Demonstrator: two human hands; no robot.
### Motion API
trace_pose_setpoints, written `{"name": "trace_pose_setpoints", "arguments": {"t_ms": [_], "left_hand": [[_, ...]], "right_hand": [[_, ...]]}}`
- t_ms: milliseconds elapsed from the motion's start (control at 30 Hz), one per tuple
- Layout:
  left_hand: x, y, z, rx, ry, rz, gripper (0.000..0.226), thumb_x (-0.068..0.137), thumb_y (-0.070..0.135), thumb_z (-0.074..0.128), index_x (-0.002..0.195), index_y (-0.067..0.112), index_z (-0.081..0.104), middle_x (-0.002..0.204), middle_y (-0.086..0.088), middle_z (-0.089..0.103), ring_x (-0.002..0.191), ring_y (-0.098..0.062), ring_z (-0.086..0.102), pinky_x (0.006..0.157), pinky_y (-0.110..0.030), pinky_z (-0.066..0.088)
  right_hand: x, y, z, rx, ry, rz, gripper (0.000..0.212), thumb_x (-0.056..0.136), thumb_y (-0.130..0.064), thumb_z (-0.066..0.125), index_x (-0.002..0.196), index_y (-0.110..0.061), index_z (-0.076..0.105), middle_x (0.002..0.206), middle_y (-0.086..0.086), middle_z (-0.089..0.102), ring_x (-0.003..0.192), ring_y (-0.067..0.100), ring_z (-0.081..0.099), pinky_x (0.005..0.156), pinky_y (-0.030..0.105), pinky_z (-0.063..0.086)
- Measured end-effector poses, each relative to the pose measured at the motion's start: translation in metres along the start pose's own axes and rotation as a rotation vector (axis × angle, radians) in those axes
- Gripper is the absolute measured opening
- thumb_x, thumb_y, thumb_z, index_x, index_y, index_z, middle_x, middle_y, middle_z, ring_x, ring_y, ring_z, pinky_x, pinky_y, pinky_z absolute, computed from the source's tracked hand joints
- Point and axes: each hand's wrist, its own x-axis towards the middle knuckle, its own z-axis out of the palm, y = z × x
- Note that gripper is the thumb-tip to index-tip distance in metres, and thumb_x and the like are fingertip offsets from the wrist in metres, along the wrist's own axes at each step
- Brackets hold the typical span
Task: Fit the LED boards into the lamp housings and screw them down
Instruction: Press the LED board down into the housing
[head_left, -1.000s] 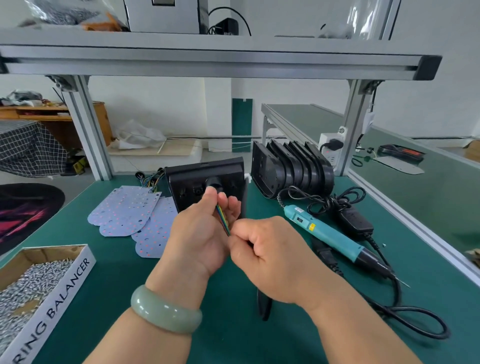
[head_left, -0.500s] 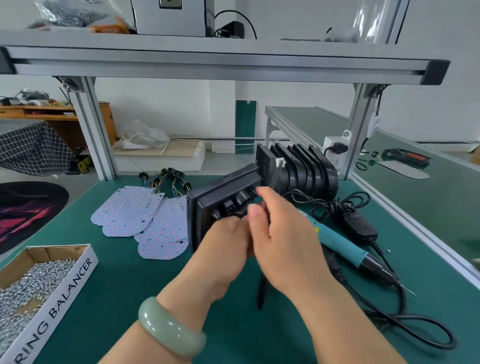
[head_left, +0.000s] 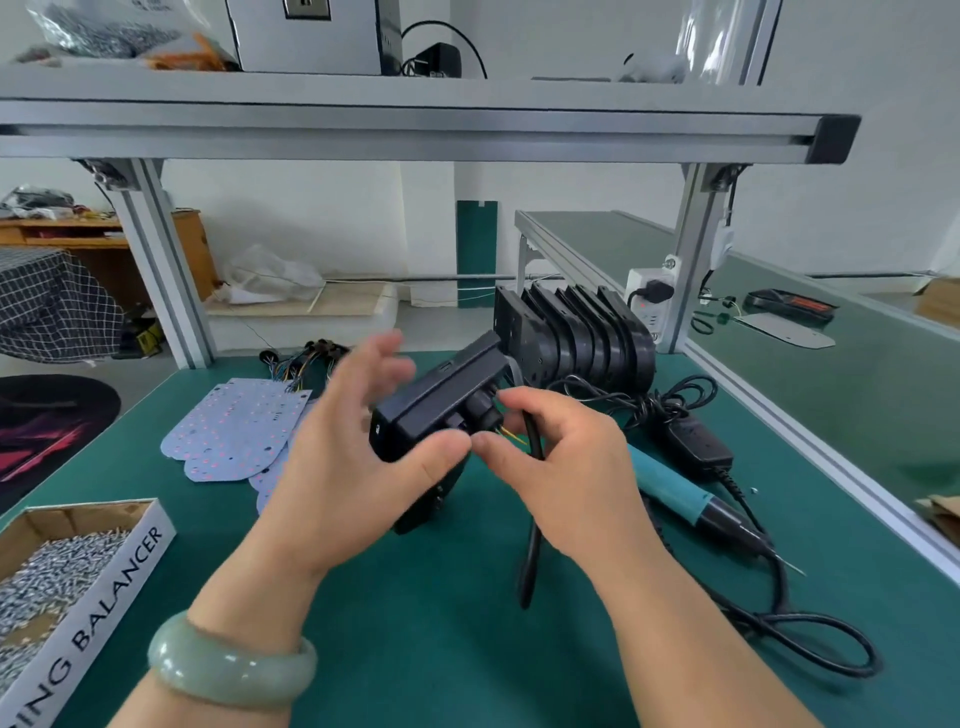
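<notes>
**Housing in the air between our hands, boards off to the left**

We hold one lamp housing (head_left: 434, 408) above the counter (head_left: 415, 649). Its long axis runs from near-left to far-right, with the far end tipped up. Our left hand (head_left: 353, 462) props it from the left, thumb pressed to the near lower edge and fingers spread straight behind it, though they are blurred. Our right hand (head_left: 566, 467) is curled round the black cable (head_left: 531, 556) where it enters the housing's back, and the rest of the cable hangs down to the counter.

The LED boards (head_left: 234, 426) lie flat on the counter to the left, just past the left hand, so that hand is the nearer one for fetching a board. The electric screwdriver (head_left: 675, 491) lies on the right, beside the right hand. We judge the housing must be turned open-face up and set down before a board can go in.
</notes>
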Motion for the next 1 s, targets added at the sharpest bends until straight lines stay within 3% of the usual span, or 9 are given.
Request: {"name": "trace_pose_setpoints", "arguments": {"t_ms": [100, 167, 267, 400, 467, 600, 800, 900, 1000], "left_hand": [[-0.001, -0.005, 0.011, 0.017, -0.050, -0.048, 0.031, 0.064, 0.043, 0.069, 0.089, 0.025, 0.067, 0.079, -0.005, 0.071, 0.063, -0.009, 0.058, 0.061, -0.019, 0.047], [-0.001, -0.005, 0.015, -0.083, -0.002, -0.051, 0.009, 0.071, 0.034, 0.073, 0.079, 0.032, 0.070, 0.076, 0.004, 0.072, 0.064, -0.006, 0.058, 0.061, -0.018, 0.048], [-0.001, -0.003, 0.013, -0.172, -0.062, -0.027, 0.017, 0.074, 0.035, 0.068, 0.081, 0.051, 0.071, 0.082, 0.020, 0.073, 0.072, 0.005, 0.061, 0.066, -0.008, 0.048], [-0.003, 0.001, 0.015, -0.184, -0.084, -0.015, 0.017, 0.078, 0.035, 0.072, 0.081, 0.051, 0.071, 0.082, 0.024, 0.071, 0.073, 0.011, 0.060, 0.065, -0.004, 0.044], [-0.004, 0.001, 0.019, -0.147, -0.048, -0.016, 0.016, 0.080, 0.028, 0.075, 0.078, 0.043, 0.070, 0.076, 0.025, 0.070, 0.068, 0.011, 0.060, 0.061, -0.003, 0.042], [-0.006, 0.000, 0.026, -0.138, 0.021, -0.040, 0.015, 0.071, 0.036, 0.075, 0.083, 0.032, 0.067, 0.079, 0.015, 0.070, 0.063, 0.006, 0.059, 0.057, -0.006, 0.044], [-0.005, -0.003, 0.027, -0.209, -0.022, -0.040, 0.017, 0.071, 0.035, 0.068, 0.088, 0.037, 0.069, 0.083, 0.017, 0.073, 0.076, 0.002, 0.064, 0.068, -0.012, 0.050], [-0.006, -0.001, 0.023, -0.260, -0.116, -0.013, 0.015, 0.076, 0.033, 0.071, 0.086, 0.045, 0.071, 0.086, 0.024, 0.072, 0.079, 0.010, 0.063, 0.069, -0.005, 0.046], [-0.005, -0.002, 0.019, -0.220, -0.117, -0.024, 0.025, 0.073, 0.032, 0.079, 0.079, 0.055, 0.069, 0.077, 0.024, 0.070, 0.069, 0.012, 0.060, 0.063, -0.004, 0.044]], "right_hand": [[-0.001, 0.002, 0.002, 0.043, 0.018, -0.002, 0.024, 0.079, -0.034, 0.075, 0.101, -0.037, 0.070, 0.079, -0.028, 0.065, 0.074, -0.007, 0.059, 0.067, 0.007, 0.041], [0.000, 0.001, 0.002, 0.140, -0.005, 0.002, 0.022, 0.082, -0.024, 0.073, 0.092, -0.043, 0.067, 0.076, -0.025, 0.068, 0.073, -0.006, 0.062, 0.068, 0.007, 0.045], [0.000, 0.000, 0.002, 0.419, -0.042, 0.076, 0.030, 0.084, -0.012, 0.071, 0.091, -0.041, 0.068, 0.082, -0.015, 0.073, 0.080, 0.004, 0.070, 0.074, 0.019, 0.054], [-0.003, -0.005, 0.010, 0.744, 0.035, 0.169, 0.027, 0.084, -0.002, 0.069, 0.093, -0.027, 0.072, 0.082, 0.001, 0.076, 0.076, 0.013, 0.073, 0.065, 0.016, 0.053], [-0.003, -0.006, 0.013, 0.773, 0.085, 0.184, 0.027, 0.084, -0.002, 0.069, 0.092, -0.027, 0.072, 0.079, 0.001, 0.075, 0.073, 0.013, 0.072, 0.065, 0.016, 0.054], [0.000, -0.002, 0.012, 0.757, 0.103, 0.212, 0.026, 0.083, 0.002, 0.069, 0.091, -0.023, 0.069, 0.073, -0.003, 0.072, 0.071, 0.009, 0.071, 0.066, 0.019, 0.055], [0.002, 0.001, 0.007, 0.915, 0.034, 0.314, 0.020, 0.082, 0.005, 0.068, 0.093, -0.011, 0.068, 0.074, 0.001, 0.074, 0.070, 0.014, 0.072, 0.062, 0.018, 0.054], [0.002, 0.001, 0.005, 0.907, 0.050, 0.241, 0.025, 0.082, 0.004, 0.068, 0.097, -0.015, 0.071, 0.084, 0.003, 0.076, 0.076, 0.014, 0.073, 0.068, 0.017, 0.054], [0.001, 0.001, 0.005, 0.824, 0.033, 0.148, 0.031, 0.082, 0.004, 0.068, 0.097, -0.023, 0.072, 0.091, -0.002, 0.076, 0.084, 0.013, 0.073, 0.073, 0.017, 0.055]]}}
